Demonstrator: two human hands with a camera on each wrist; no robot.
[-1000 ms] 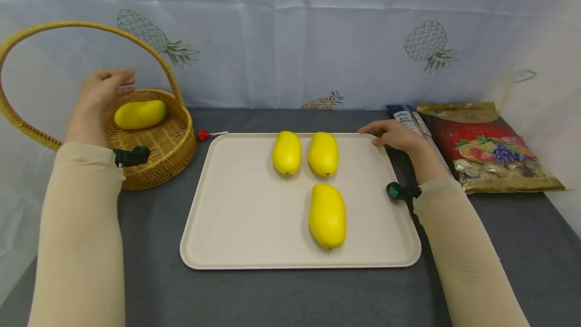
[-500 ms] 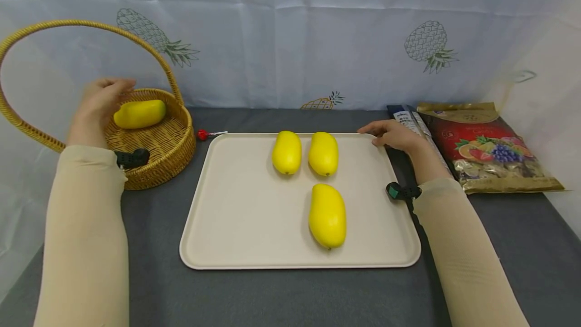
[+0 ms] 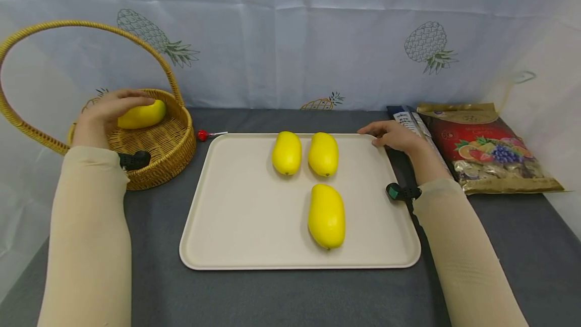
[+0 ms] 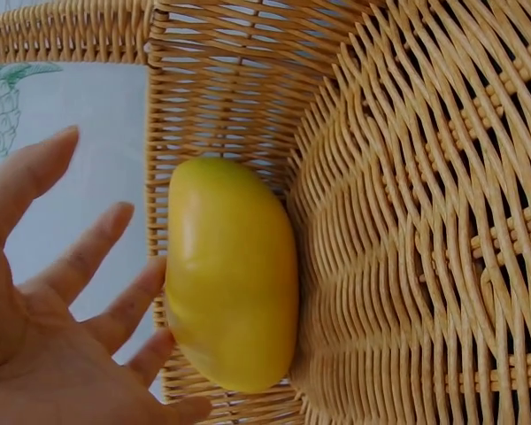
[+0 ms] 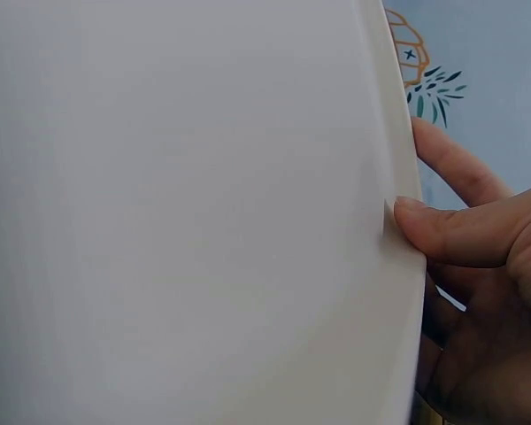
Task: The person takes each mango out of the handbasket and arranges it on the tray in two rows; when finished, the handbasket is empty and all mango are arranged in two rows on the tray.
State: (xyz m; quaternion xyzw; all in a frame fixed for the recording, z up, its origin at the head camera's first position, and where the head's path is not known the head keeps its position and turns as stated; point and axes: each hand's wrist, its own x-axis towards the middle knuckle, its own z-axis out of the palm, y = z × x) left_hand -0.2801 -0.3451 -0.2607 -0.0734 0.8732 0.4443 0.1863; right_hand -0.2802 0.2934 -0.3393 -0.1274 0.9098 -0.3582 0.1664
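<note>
My left hand [image 3: 111,110] is over the woven basket [image 3: 174,153], its spread fingers at the side of a yellow mango [image 3: 147,116] with a greenish end. In the left wrist view the lower fingertips meet this mango [image 4: 234,274], while thumb and forefinger stand apart from it. At the far right corner of the beige tray [image 3: 245,216], my right hand [image 3: 394,134] pinches the rim. The right wrist view has the thumb on the inner side of the tray's rim [image 5: 394,142] and fingers outside it. On the tray lie three mangoes [image 3: 287,153] [image 3: 324,154] [image 3: 327,216].
A tall handle [image 3: 91,24] arches over the basket. Between basket and tray lies a red lollipop [image 3: 202,135]. A red and gold snack bag [image 3: 492,148] and a dark packet [image 3: 408,117] lie right of the tray. A white curtain [image 3: 281,54] hangs behind the grey table [image 3: 272,296].
My left hand has come down and a little to the right, from above the basket to the mango inside it. The right hand and the tray stay in place.
</note>
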